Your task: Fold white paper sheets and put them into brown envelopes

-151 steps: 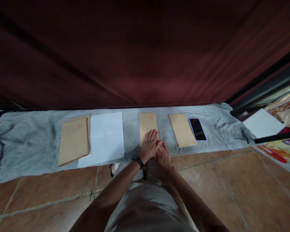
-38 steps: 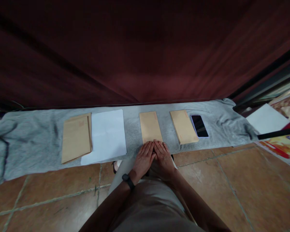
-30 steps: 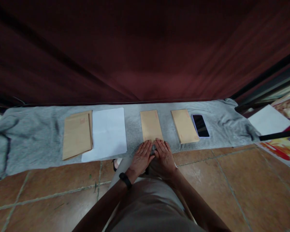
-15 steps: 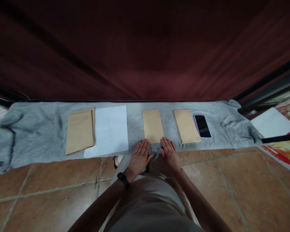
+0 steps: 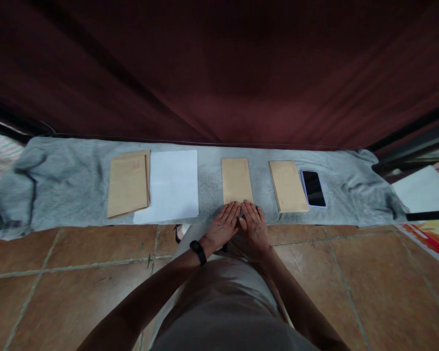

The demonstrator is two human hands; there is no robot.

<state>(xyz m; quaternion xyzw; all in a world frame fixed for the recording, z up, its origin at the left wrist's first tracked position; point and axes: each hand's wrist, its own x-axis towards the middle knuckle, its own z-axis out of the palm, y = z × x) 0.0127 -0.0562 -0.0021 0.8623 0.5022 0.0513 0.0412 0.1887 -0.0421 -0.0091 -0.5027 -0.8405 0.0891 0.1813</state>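
A brown paper envelope (image 5: 237, 179) lies upright before me on a grey cloth (image 5: 209, 183). My left hand (image 5: 224, 226) rests flat on its near edge, fingers stretched out, with a dark band on the wrist. Close beside it, my right hand (image 5: 254, 225) also lies flat, its fingertips on the same near edge. Further right is a stack of brown envelopes (image 5: 289, 186). Left of my hands lie white paper sheets (image 5: 173, 185), and past them some larger brown envelopes (image 5: 128, 185) that overlap the sheets' edge.
A phone (image 5: 313, 188) with a pale purple case lies right of the envelope stack. Dark red fabric (image 5: 219, 87) hangs behind the narrow cloth-covered surface. White paper (image 5: 424, 190) and a colourful printed sheet (image 5: 431, 239) are at the far right. Tiled floor (image 5: 106, 287) shows below.
My hands have moved closer together along the envelope's near edge, fingers still flat. The whole view has shifted and tilted slightly.
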